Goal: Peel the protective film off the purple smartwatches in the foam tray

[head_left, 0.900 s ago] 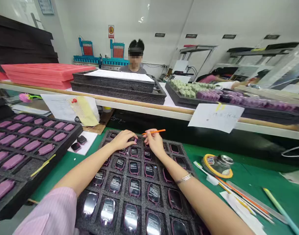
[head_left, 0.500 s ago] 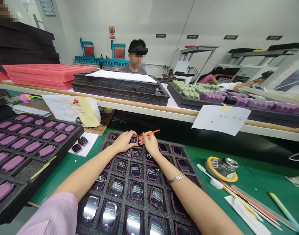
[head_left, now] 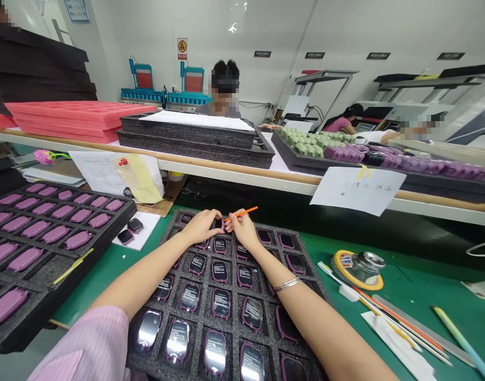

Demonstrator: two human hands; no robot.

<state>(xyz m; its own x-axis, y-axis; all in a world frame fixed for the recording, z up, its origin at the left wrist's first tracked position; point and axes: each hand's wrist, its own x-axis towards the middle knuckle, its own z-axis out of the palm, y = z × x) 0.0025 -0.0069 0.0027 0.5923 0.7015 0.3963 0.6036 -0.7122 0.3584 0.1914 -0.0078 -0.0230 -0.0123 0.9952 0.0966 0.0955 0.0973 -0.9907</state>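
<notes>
A black foam tray lies in front of me, holding several purple-edged watch bodies with dark screens. My left hand and right hand meet at the tray's far edge. Both pinch one small purple watch body between their fingertips. The right hand also grips a thin orange stick that points up and to the right. A silver bracelet sits on my right wrist.
A second foam tray of purple parts stands at the left. Two loose watch bodies rest on white paper. A tape roll with a metal cup, sticks and a ruler lie at right. A shelf with stacked trays runs across; a person sits behind.
My hands have drawn together at the tray's far edge, and the right hand now touches the watch body that the left hand holds. The orange stick has tilted more upright.
</notes>
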